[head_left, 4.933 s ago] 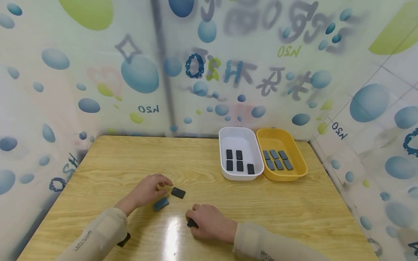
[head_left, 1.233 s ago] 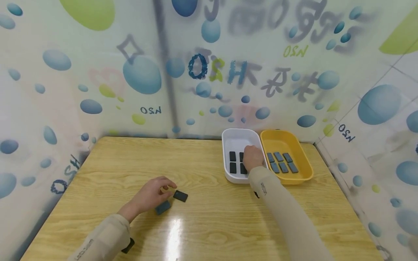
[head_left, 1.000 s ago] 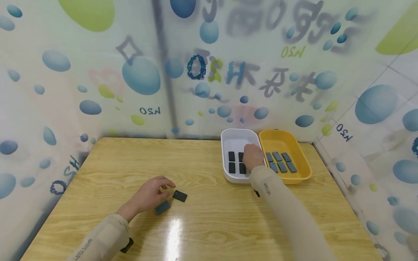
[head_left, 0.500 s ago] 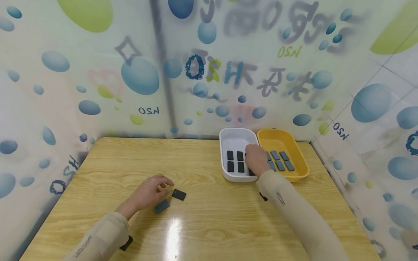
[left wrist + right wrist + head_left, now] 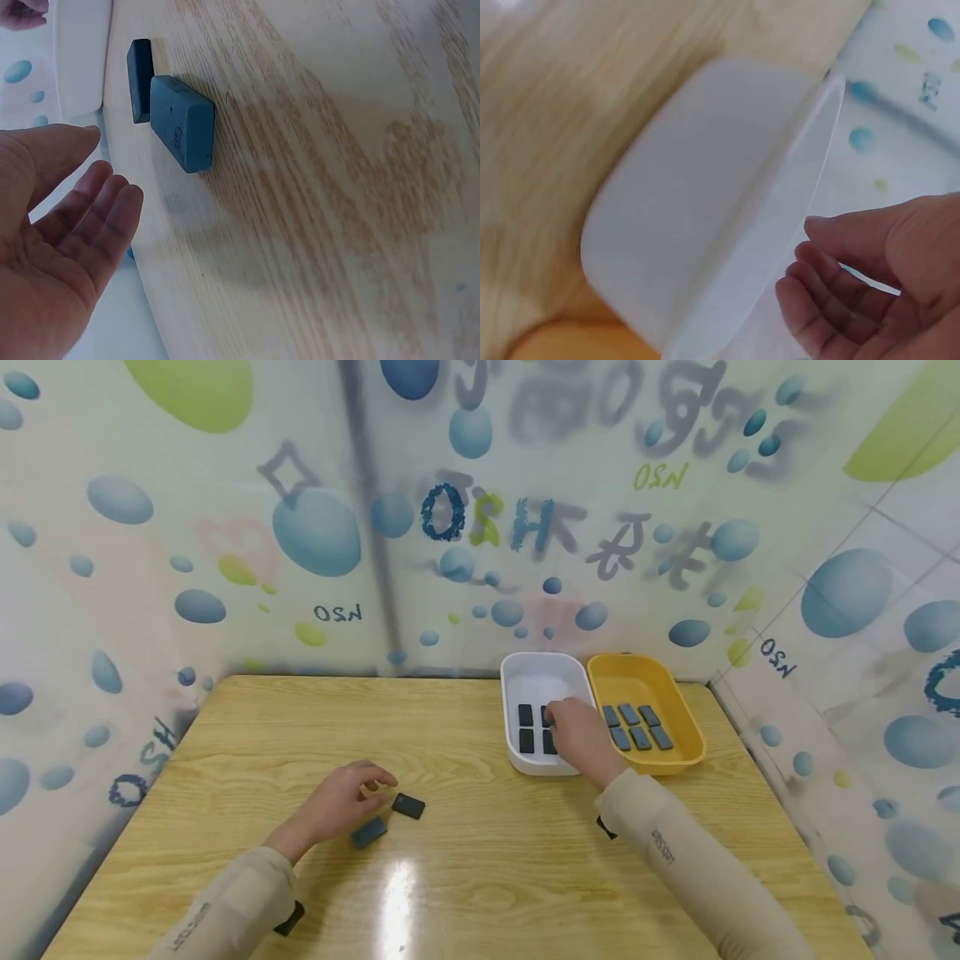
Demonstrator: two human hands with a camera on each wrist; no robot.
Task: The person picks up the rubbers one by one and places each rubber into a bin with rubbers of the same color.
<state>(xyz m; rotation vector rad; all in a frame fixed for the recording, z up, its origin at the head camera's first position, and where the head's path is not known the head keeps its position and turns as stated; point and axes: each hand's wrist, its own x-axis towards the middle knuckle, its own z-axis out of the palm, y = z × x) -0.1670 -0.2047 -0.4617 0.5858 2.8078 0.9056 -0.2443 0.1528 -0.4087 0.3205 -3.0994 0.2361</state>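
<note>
My left hand (image 5: 337,802) hovers over the table with fingers loosely bent and nothing in them. Close by it lie a blue-grey rectangular block (image 5: 368,832) and a black one (image 5: 408,806); the left wrist view shows the blue-grey block (image 5: 182,124) in front, with a small mark on its face. My right hand (image 5: 587,739) is over the white bin (image 5: 542,665), thumb and fingers apart and holding nothing in the right wrist view. Black blocks (image 5: 526,715) stand in rows inside that bin, some of them hidden by the hand.
Right beside the white bin stands a yellow bin (image 5: 637,670) with several blue-grey blocks (image 5: 640,737) in two rows. Both bins are near the back edge of the wooden table (image 5: 337,718), against a patterned wall. Dark wrist devices show under both sleeves.
Earlier my right hand held a black block on the table; it then reached into the white bin, released it, and has drawn back slightly, empty. The left hand has stayed nearly still.
</note>
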